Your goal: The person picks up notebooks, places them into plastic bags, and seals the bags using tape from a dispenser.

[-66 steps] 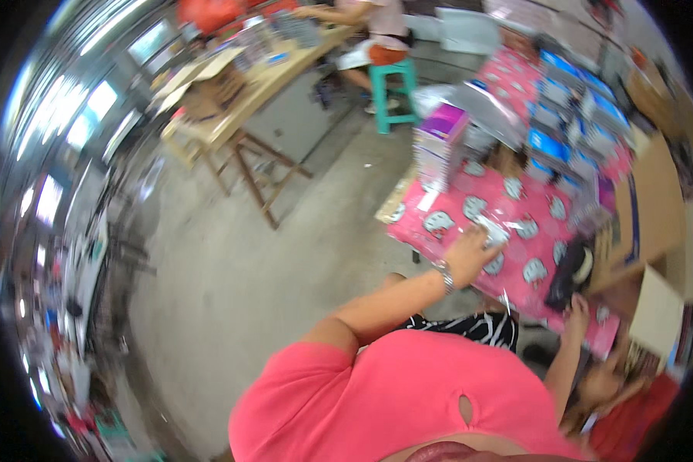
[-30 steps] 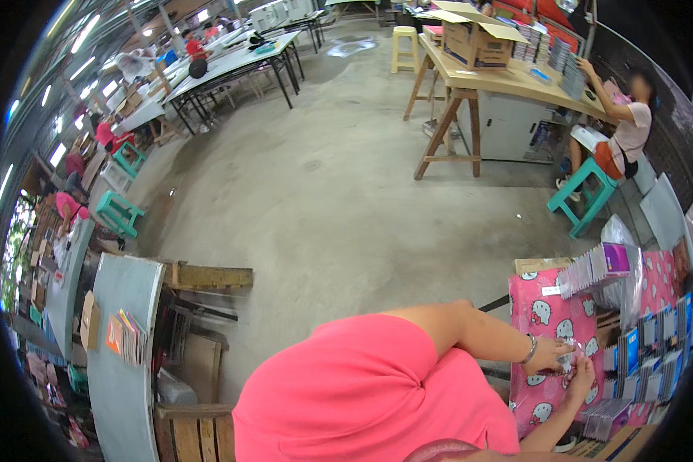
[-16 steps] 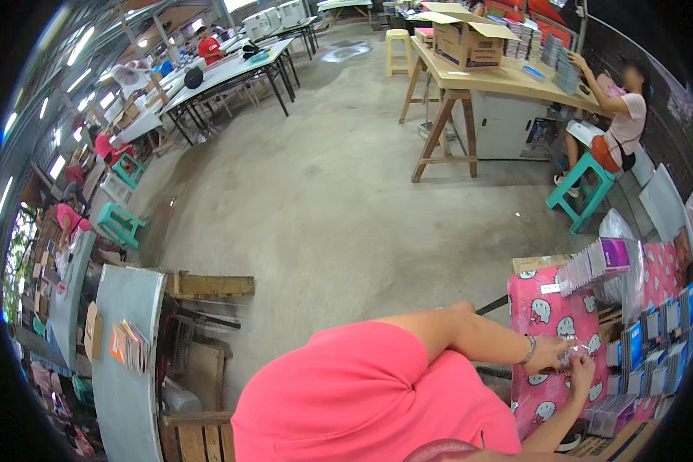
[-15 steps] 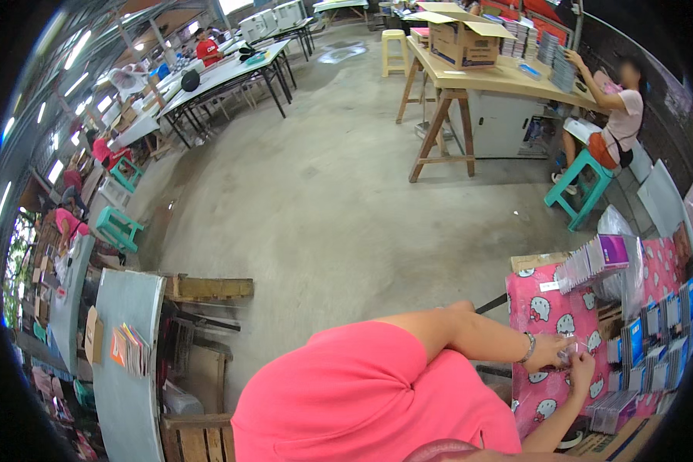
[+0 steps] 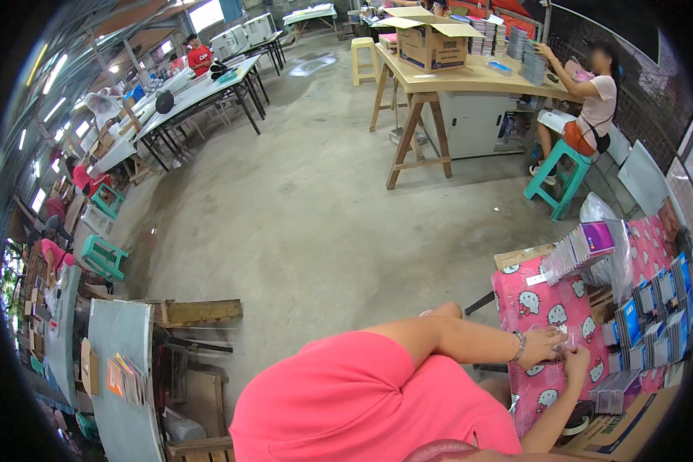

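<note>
Pink patterned cloth covers the worktop (image 5: 543, 308), printed with white cartoon faces; soft, slightly creased. Left hand (image 5: 543, 346) and right hand (image 5: 576, 360) meet near the worktop's middle, toward its near edge, both pinching a small clear plastic packet (image 5: 562, 341). Grip: fingertips of both hands closed on the packet; its contents are too small to tell. The left wrist carries a beaded bracelet (image 5: 518, 347).

Glossy, thin, flat booklets in purple covers (image 5: 585, 245) are fanned in a stack at the far edge. Blue-covered booklets (image 5: 647, 319) stand in rows along the right edge. A grey shrink-wrapped bundle (image 5: 616, 391) sits by the near right corner, beside an open cardboard carton (image 5: 631, 431).

Risk, judged: the film looks slick, so a fingertip pinch could slip and drop the packet on the cloth. The fanned stack looks unstable; a nudge could slide it off the far edge.
</note>
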The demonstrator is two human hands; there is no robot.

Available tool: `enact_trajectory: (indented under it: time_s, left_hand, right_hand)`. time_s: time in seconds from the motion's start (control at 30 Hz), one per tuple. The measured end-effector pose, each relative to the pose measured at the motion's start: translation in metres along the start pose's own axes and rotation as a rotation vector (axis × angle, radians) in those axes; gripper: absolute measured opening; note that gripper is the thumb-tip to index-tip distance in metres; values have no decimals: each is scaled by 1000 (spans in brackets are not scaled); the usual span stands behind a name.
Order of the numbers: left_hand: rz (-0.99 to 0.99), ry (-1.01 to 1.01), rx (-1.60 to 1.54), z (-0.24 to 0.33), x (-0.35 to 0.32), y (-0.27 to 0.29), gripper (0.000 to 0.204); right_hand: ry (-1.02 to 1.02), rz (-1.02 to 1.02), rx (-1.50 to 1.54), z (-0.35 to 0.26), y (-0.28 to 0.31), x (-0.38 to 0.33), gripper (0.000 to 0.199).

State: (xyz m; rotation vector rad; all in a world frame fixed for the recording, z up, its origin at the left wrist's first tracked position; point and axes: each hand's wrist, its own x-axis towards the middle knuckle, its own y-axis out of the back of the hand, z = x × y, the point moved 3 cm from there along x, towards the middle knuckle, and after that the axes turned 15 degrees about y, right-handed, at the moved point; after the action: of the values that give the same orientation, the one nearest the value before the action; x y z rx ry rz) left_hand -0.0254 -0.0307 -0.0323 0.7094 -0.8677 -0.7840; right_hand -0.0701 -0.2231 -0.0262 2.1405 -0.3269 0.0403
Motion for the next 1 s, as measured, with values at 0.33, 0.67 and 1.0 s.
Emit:
enact_trajectory:
  time_s: [0.33,0.67,1.0]
  left_hand:
    - [-159,2,-82,-2,13,17,73]
    - [-71,106,-247,-30,32,18,19]
    - [-208,29,-535,-5,52,37,21]
  right_hand:
    - [10,245,-179,-21,8,-37,30]
    - [348,409,-75,-92,-15,-62,21]
    - [-56,392,468,-3,-7,-21,40]
